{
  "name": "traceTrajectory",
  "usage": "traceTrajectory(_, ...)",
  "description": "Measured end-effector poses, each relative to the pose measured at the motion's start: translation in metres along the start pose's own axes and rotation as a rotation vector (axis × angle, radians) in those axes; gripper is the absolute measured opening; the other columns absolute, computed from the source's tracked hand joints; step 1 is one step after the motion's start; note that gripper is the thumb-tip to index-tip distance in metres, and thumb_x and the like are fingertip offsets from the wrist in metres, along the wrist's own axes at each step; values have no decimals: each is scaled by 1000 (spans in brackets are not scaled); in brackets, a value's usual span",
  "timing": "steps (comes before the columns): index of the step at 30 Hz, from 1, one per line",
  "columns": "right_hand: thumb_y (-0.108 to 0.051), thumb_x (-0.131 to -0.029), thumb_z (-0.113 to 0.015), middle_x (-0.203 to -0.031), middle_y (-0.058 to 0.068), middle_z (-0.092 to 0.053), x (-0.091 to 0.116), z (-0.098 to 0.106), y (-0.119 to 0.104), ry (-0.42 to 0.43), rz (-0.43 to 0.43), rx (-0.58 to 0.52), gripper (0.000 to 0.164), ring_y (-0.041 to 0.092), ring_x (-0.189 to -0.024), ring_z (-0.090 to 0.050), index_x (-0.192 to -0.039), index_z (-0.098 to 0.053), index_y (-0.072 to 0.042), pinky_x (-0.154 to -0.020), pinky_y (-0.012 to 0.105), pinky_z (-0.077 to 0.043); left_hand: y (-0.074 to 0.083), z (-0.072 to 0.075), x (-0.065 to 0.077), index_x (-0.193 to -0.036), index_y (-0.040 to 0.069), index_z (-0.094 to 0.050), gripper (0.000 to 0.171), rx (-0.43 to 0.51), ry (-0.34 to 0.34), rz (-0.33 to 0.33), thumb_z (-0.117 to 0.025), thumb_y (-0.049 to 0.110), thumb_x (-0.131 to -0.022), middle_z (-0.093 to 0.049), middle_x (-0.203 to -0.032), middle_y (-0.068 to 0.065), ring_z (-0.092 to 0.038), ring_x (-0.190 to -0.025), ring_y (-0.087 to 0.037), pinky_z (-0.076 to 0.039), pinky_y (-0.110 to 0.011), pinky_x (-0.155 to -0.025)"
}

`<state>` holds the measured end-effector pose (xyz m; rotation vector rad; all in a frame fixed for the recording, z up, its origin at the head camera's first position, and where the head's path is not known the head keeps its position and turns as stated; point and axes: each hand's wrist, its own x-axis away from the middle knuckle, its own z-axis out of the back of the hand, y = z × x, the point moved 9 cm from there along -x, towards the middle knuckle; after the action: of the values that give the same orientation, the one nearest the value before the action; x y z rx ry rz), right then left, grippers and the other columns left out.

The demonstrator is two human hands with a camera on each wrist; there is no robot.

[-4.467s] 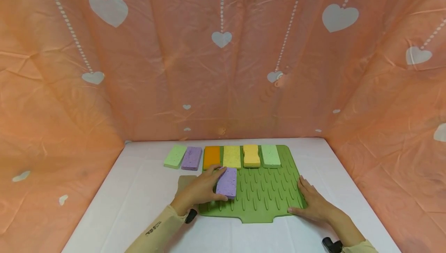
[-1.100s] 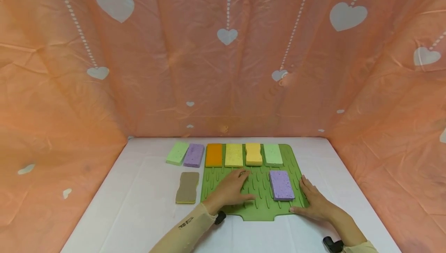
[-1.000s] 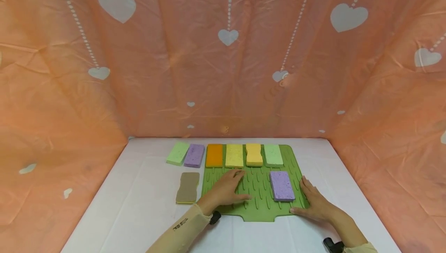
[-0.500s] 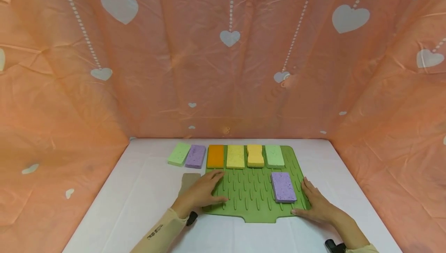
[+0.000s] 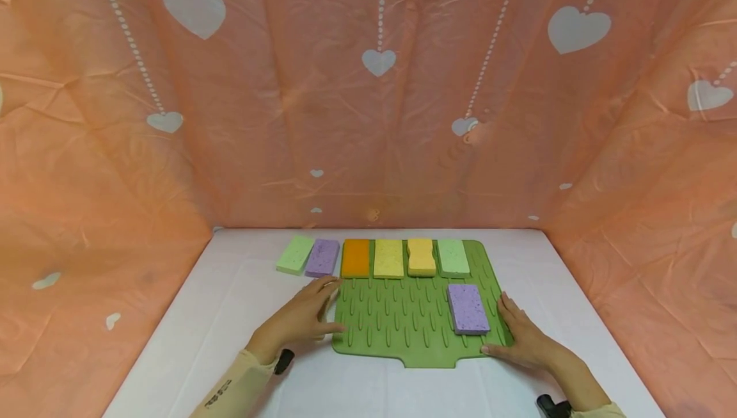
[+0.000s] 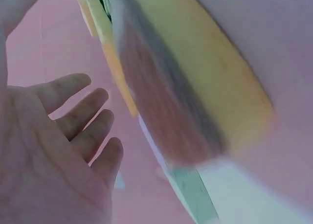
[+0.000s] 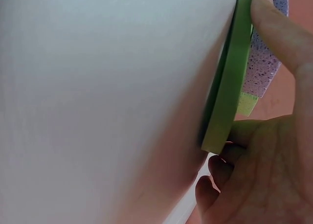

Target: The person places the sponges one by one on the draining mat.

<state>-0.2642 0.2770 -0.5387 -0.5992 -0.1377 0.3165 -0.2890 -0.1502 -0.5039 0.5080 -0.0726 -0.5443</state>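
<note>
My left hand [image 5: 299, 315] hovers at the left edge of the green ridged mat [image 5: 397, 322], fingers spread and thumb apart. In the left wrist view a yellow sponge [image 6: 210, 67] with a brown scouring side appears blurred beside the open palm; from the head it is hidden behind that hand. My right hand [image 5: 526, 338] rests on the mat's front right corner, fingers along the right side and thumb on the front edge. Near it a purple sponge [image 5: 469, 309] lies flat on the mat.
Along the mat's back lie an orange sponge [image 5: 356, 258], a yellow sponge [image 5: 388, 258], a wavy-sided yellow sponge [image 5: 421, 257] and a mint sponge [image 5: 453, 258]. Left of the mat, a light green sponge [image 5: 295, 255] and another purple sponge [image 5: 322, 258] rest on the white table [image 5: 207, 322].
My left hand carried the purple sponge to the mat's right side and let it go. It has since moved back left, over the brown-topped sponge. The right hand has stayed put.
</note>
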Motion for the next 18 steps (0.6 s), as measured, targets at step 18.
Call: traceTrajectory(18,-41,-82,-92,-170,40,-11,-2,-2,3,-9,-5,1,121,62,-155,-14,-159,-23,22,-122,75,-17,-53,21,37,-167,-3,-29,120,58,-21,45,-94,48,-80,-32,-168,-28,-35,-152,-53,-32,-70,-121)
